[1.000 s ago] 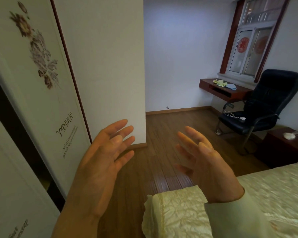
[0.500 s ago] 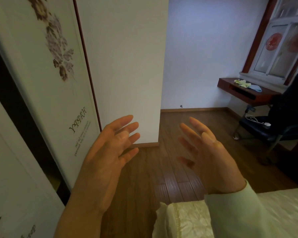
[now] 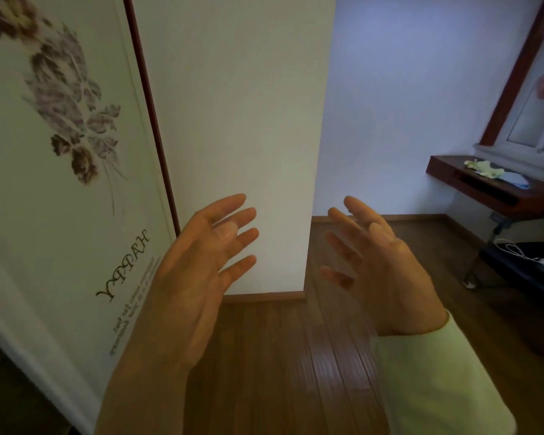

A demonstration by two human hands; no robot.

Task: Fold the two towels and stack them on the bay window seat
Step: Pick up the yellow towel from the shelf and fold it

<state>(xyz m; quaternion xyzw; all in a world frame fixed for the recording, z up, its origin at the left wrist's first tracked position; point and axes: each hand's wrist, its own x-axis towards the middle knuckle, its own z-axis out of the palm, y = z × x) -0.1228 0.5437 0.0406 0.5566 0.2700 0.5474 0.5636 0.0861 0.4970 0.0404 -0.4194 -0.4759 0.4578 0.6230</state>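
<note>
Two towels lie crumpled on the dark wooden bay window seat (image 3: 446, 163) far off at the right: a pale yellow towel (image 3: 484, 168) and, just right of it, a light blue towel (image 3: 517, 179). My left hand (image 3: 198, 265) and my right hand (image 3: 380, 271) are raised in front of me, fingers spread and straight, palms facing each other. Both hold nothing and are far from the towels.
A white wardrobe door with a flower print (image 3: 63, 152) stands close on the left. A white wall corner (image 3: 248, 136) rises straight ahead. A black chair (image 3: 525, 271) with a white cable on its seat stands below the window seat. Wooden floor (image 3: 296, 356) stretches ahead.
The view has swung left and moved forward: the bed has dropped out of sight, the chair has slid to the right edge, and the wardrobe door and wall corner look closer. Both hands stay raised and spread.
</note>
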